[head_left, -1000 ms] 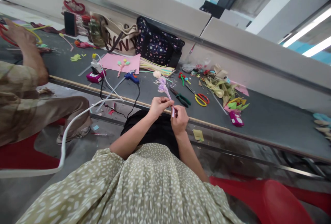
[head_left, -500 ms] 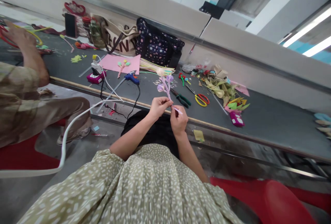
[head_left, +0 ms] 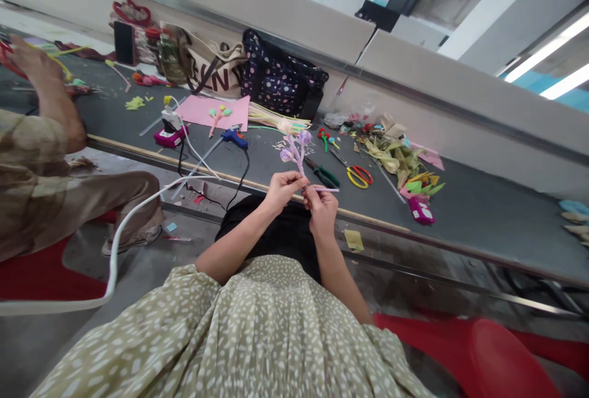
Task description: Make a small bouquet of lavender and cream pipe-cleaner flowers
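A handmade flower sprig [head_left: 297,151] with purple and pale blossoms stands upright above the table's front edge. My left hand [head_left: 283,191] is closed, its thumb and fingers pinching the lower stem. Close beside it, my right hand [head_left: 322,205] pinches a thin purple strip [head_left: 330,189], whose free end sticks out to the right. The strip's other end, at the stem, is hidden by my fingers. Just beyond my hands lie dark-handled pliers [head_left: 323,174] and scissors [head_left: 359,176] with red and yellow handles.
A blue glue gun [head_left: 235,137] and a pink sheet [head_left: 193,111] lie to the left, with a white cable [head_left: 120,226] crossing in front. Dried husks [head_left: 391,157] lie right. A polka-dot bag [head_left: 283,76] stands behind. A co-worker's hand [head_left: 34,61] is at far left.
The purple strip's free end has swung from pointing down-right to nearly level. My right hand has turned and shifted slightly right; my left hand keeps its place on the stem.
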A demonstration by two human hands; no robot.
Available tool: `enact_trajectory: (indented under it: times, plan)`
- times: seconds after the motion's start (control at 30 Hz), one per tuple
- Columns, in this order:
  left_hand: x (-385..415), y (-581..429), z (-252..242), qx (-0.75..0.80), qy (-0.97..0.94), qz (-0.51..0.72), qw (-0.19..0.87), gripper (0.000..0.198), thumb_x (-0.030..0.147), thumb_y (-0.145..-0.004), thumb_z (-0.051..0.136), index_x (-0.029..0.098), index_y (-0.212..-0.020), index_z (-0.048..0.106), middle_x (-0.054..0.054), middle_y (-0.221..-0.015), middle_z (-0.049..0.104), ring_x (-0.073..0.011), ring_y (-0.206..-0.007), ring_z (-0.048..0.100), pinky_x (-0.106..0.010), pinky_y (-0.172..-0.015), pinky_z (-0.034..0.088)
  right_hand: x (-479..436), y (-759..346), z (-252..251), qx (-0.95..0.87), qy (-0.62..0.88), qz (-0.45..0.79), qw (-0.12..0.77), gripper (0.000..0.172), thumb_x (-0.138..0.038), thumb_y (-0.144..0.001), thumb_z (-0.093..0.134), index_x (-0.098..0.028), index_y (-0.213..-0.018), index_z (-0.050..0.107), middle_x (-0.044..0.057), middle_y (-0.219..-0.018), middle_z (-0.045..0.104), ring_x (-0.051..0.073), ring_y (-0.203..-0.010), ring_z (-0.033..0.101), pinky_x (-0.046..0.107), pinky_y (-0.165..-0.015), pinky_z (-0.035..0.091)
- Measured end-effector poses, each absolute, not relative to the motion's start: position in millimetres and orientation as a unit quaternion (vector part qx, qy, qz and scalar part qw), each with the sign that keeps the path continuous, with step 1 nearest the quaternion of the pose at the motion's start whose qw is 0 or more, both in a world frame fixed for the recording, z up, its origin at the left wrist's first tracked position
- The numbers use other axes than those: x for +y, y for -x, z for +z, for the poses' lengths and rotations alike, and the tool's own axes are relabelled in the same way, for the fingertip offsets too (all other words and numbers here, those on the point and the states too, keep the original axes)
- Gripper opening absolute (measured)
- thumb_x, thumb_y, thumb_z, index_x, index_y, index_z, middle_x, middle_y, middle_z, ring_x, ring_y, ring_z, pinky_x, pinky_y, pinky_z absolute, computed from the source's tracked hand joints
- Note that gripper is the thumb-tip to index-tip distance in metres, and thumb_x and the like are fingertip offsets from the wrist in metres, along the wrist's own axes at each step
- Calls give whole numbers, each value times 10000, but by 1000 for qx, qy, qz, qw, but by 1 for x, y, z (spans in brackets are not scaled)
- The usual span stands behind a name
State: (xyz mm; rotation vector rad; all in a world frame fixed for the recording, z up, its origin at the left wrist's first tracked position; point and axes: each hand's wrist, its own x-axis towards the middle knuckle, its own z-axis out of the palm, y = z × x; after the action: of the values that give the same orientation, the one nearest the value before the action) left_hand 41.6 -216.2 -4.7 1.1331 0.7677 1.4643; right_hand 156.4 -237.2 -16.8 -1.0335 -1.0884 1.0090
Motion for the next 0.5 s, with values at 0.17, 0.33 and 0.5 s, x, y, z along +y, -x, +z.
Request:
enact_trajectory:
  times: [0.17,0.33,0.5]
  plan:
    - [-219,-41,-5,305,-472,613,555,324,434,-699,760,132,-650,655,-7,-596,589,-100,-568,525,-229,-569,431,-237,-157,-13,-396,422,548,604,217,-342,-685,734,-176,-742,606,-15,-641,612,65,-474,456,203,-433,332]
    - [-221,-40,-2,298,-462,599,582,335,439,-687,772,128,-655,650,-16,-612,604,-103,-553,542,-232,-545,441,-236,-161,-12,-345,391,622,584,219,-296,-631,776,-166,-720,624,-24,-615,612,54,-464,446,191,-425,347]
    - [-220,-36,-2,288,-480,589,583,323,425,-708,762,123,-665,657,-15,-599,597,-104,-549,552,-230,-549,452,-234,-163,-14,-342,380,648,564,229,-300,-623,787,-162,-716,629,-27,-612,602,52,-463,434,192,-418,354]
